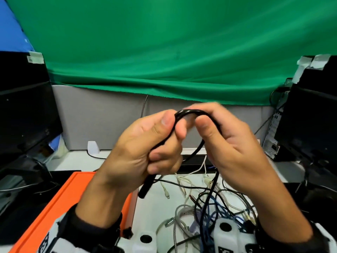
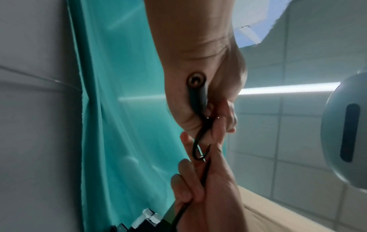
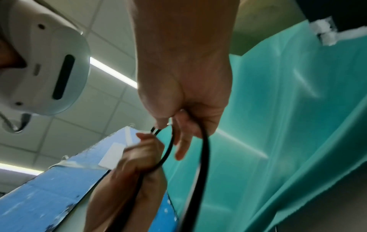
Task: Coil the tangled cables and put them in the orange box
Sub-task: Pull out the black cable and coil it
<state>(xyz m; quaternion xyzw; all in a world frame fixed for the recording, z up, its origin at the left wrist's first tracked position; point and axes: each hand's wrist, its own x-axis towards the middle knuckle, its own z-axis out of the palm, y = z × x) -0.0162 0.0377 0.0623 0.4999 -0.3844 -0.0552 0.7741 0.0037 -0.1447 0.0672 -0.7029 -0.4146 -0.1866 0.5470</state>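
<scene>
Both hands are raised over the table in the head view. My left hand (image 1: 164,143) grips a black cable (image 1: 189,112); its barrel plug (image 1: 145,188) sticks out below the fist. My right hand (image 1: 209,128) pinches the same cable, which is bent into a small loop between the two hands. From the right hand the cable drops into a tangle of black, blue, white and clear cables (image 1: 209,207) on the white table. The orange box (image 1: 54,207) sits at lower left, under my left forearm. The left wrist view shows the plug (image 2: 195,81) end-on in the left hand (image 2: 208,109).
Dark monitors stand at the left (image 1: 27,110) and right (image 1: 313,121) of the table. A green cloth (image 1: 164,52) hangs over a grey partition behind it. A small white object (image 1: 93,147) and a black bar (image 1: 193,159) lie near the back edge.
</scene>
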